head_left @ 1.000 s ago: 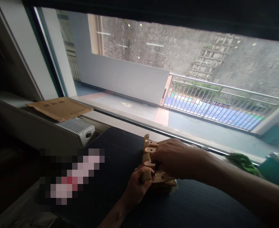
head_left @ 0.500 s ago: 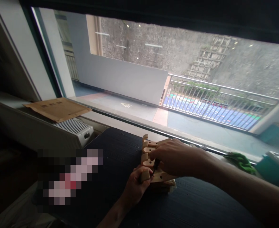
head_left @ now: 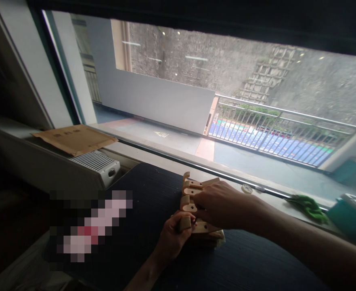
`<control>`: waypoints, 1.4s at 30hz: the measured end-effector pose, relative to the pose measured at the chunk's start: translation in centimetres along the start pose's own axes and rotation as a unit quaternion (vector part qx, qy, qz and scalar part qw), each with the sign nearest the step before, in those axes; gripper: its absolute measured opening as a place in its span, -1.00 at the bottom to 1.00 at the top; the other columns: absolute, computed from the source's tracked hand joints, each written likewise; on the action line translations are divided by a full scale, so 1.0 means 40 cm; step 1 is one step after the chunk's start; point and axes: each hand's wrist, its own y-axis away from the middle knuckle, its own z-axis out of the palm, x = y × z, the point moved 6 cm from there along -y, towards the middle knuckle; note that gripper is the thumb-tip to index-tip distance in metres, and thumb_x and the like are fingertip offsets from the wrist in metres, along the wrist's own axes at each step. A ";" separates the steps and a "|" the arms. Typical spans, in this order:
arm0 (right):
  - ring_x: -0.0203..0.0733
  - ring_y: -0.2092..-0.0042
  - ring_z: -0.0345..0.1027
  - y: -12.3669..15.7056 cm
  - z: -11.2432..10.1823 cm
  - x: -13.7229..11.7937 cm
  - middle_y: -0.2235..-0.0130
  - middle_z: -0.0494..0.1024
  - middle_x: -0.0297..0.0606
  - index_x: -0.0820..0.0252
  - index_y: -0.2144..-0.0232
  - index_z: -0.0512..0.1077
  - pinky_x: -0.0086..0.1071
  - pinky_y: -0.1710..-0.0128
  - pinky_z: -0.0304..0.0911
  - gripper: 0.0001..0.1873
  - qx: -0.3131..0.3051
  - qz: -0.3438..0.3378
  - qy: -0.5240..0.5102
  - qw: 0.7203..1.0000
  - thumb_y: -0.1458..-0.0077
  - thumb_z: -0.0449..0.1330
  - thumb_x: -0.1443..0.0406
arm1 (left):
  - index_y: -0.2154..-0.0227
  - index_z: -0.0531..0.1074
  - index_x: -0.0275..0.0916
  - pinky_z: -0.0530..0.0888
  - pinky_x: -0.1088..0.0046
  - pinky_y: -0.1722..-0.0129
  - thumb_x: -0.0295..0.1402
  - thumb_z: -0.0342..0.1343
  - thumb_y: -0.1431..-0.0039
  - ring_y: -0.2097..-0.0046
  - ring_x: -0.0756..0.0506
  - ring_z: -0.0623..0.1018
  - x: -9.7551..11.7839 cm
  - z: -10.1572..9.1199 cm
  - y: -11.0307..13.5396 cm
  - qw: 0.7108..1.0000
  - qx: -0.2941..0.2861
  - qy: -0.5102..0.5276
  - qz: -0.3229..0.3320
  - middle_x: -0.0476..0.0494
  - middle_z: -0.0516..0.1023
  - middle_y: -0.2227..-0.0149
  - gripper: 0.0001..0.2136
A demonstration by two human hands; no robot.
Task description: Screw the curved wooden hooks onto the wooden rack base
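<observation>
My left hand (head_left: 173, 234) is closed round the curved end of a wooden hook piece (head_left: 185, 222) at the near side of a row. Above the same piece, my right hand (head_left: 216, 202) is closed on a slim dark tool (head_left: 195, 220). Its thin end points down beside my left fingertips, and my fingers hide most of it. Further wooden hook pieces (head_left: 190, 207), light in colour with dark holes, lie side by side beyond my left hand. The right hand covers part of them. Beneath the near piece sits a low wooden stack (head_left: 216, 239).
The pieces rest on a dark table (head_left: 153, 194) by a large window. A brown envelope (head_left: 75, 139) lies on a white slatted unit (head_left: 96, 161) at left. Along the sill are a tape roll (head_left: 246, 188), a green cloth (head_left: 308, 208) and a teal container (head_left: 350, 220).
My right hand has turned and shifted slightly, so the tool's dark handle, visible before, is now mostly covered. My left hand keeps its hold on the near hook piece.
</observation>
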 end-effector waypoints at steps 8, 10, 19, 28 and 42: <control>-0.25 0.36 0.28 -0.007 0.009 0.008 0.40 0.46 -0.21 0.28 0.43 0.46 -0.40 0.37 0.08 -0.78 -0.010 0.009 -0.005 1.000 -0.13 0.08 0.28 | 0.21 0.46 -0.20 0.46 0.41 0.21 -0.43 0.18 -0.01 0.23 -0.11 0.53 -0.014 0.000 0.006 1.000 -0.008 0.006 -0.016 -0.08 0.53 0.30 -0.77; -0.25 0.37 0.29 -0.008 0.016 0.012 0.41 0.46 -0.21 0.28 0.45 0.46 -0.40 0.38 0.07 -0.73 -0.007 0.016 -0.011 1.000 -0.15 0.07 0.23 | 0.20 0.46 -0.20 0.44 0.39 0.19 -0.44 0.19 -0.01 0.22 -0.12 0.52 -0.015 0.000 0.008 1.000 -0.009 -0.003 -0.017 -0.09 0.53 0.30 -0.76; -0.26 0.31 0.29 0.003 -0.011 0.002 0.33 0.48 -0.27 0.19 0.35 0.46 -0.43 0.38 0.05 -0.83 -0.018 -0.042 -0.012 0.999 0.07 0.19 0.45 | 0.26 0.45 -0.18 0.41 0.39 0.15 -0.41 0.18 -0.05 0.21 -0.11 0.51 -0.019 -0.001 0.006 1.000 -0.023 -0.016 0.001 -0.05 0.50 0.29 -0.84; -0.27 0.39 0.27 -0.014 0.027 0.006 0.47 0.43 -0.25 0.26 0.47 0.48 -0.40 0.48 -0.03 -0.80 -0.050 0.007 0.021 0.999 -0.12 0.10 0.32 | 0.33 0.46 -0.19 0.40 0.43 0.16 -0.44 0.18 -0.05 0.20 -0.11 0.50 -0.005 -0.001 0.003 0.999 -0.022 -0.030 0.018 -0.05 0.51 0.29 -0.90; -0.30 0.43 0.17 -0.021 0.032 -0.014 0.44 0.42 -0.32 0.19 0.43 0.44 -0.41 0.49 -0.06 -0.90 -0.013 -0.047 -0.023 0.999 -0.05 0.12 0.35 | 0.39 0.45 -0.21 0.38 0.41 0.14 -0.46 0.17 -0.02 0.21 -0.10 0.48 0.021 -0.002 0.002 0.999 -0.023 -0.039 0.018 -0.05 0.49 0.31 -0.93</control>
